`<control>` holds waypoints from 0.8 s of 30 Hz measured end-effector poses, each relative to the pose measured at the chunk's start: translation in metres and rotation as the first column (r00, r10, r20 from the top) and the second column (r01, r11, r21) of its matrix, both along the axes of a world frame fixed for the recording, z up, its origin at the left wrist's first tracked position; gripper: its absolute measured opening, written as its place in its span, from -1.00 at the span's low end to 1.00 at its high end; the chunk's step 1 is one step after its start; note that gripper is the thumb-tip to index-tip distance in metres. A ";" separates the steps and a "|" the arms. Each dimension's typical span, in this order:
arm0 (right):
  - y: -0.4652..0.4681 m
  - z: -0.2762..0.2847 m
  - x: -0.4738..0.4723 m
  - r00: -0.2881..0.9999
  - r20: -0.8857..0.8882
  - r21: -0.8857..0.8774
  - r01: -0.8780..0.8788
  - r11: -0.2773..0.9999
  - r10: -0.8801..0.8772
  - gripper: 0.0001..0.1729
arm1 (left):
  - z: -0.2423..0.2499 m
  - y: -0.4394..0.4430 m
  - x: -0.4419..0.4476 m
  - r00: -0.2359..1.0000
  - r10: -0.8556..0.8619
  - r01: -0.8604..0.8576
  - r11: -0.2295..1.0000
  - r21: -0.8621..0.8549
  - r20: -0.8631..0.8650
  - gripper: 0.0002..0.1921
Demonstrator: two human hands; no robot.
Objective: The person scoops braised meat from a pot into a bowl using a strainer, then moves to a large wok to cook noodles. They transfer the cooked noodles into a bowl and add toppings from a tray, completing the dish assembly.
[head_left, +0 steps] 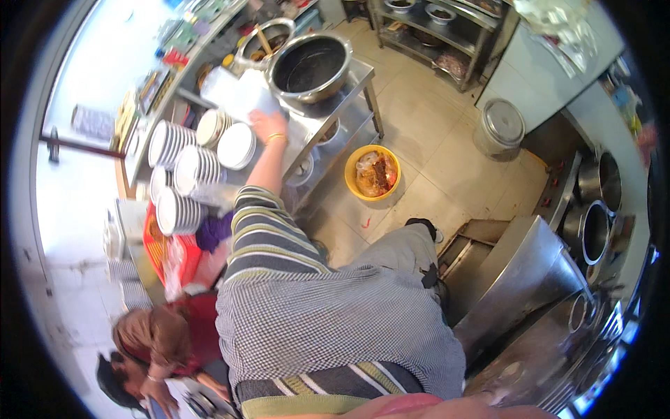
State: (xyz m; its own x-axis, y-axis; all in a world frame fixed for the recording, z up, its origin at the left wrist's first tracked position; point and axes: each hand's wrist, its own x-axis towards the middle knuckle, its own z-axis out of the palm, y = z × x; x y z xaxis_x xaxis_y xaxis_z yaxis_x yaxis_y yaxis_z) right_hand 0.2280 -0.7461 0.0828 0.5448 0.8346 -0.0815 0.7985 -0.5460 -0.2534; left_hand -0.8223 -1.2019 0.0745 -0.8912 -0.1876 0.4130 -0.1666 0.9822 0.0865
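My left hand (268, 127) reaches out over a steel table (301, 133) and touches the near edge of a white, translucent plastic item (251, 97). Glare hides whether the fingers close on it, and I cannot tell if it is a bag or sheeting. Right beside it stands a large, round metal pot (311, 68), dark inside. Closest to my wrist is a stack of white dishes (237, 146), with more stacked white bowls (196, 170) to its left. My right hand is out of view.
A yellow tub (372, 173) holding bagged scraps sits on the tiled floor. Behind the big pot is another pot (267, 42) with a wooden handle in it. A lidded bucket (501, 125) stands at right, near a steel stove (523, 277). Another person (162, 340) works at lower left.
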 end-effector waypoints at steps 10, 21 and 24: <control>-0.039 -0.030 0.024 0.953 0.236 -0.168 -0.154 0.974 0.192 -0.52 | 0.077 -0.050 -0.064 0.891 -0.217 0.323 0.920 -0.222 0.398 -0.67; -0.036 -0.005 -0.036 0.961 -0.217 0.184 0.210 0.960 -0.169 -0.47 | 0.091 -0.063 -0.046 0.872 -0.454 0.482 0.861 -0.164 0.184 -0.86; -0.030 -0.005 -0.044 0.985 -0.096 0.170 0.160 0.972 -0.145 -0.42 | 0.080 -0.068 -0.043 0.913 -0.403 0.402 0.857 -0.323 0.065 -0.90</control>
